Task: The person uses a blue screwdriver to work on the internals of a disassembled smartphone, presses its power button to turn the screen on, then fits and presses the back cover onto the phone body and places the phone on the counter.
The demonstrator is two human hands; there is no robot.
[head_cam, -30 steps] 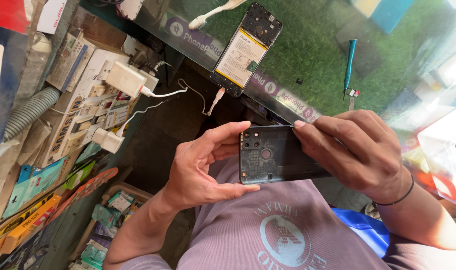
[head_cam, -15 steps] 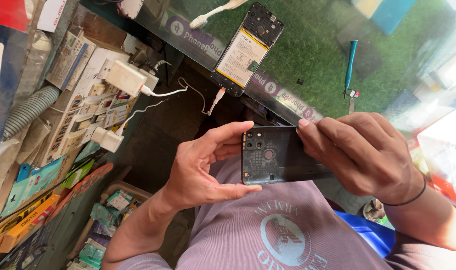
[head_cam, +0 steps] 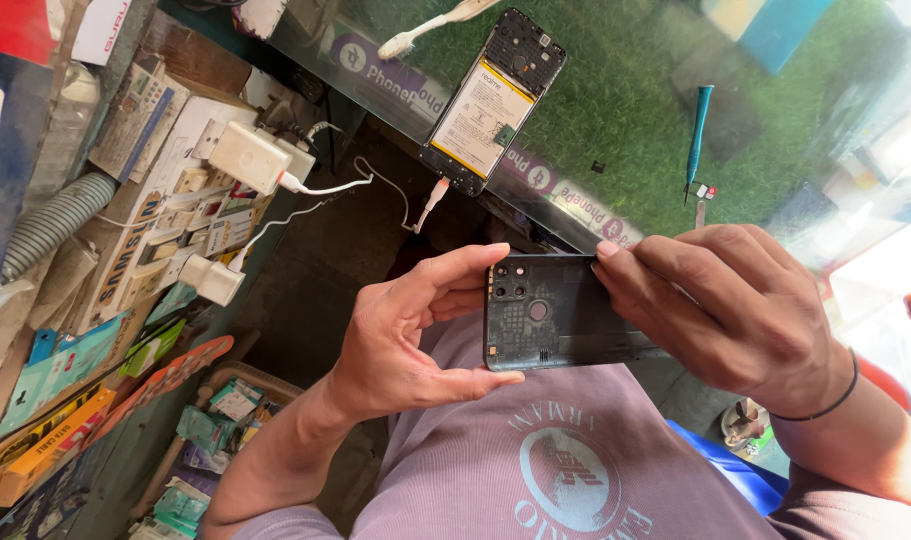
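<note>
Probably a phone-repair stall: opened phone [head_cam: 493, 102], screwdriver [head_cam: 698, 131], chargers [head_cam: 251, 158].

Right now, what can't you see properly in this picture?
Head view:
- The dark phone back cover: its right end is hidden under the right hand.
- Its far side faces away.
- The small bits beside the blue screwdriver are too small to tell.
- The counter's right side is washed out by glare.
</note>
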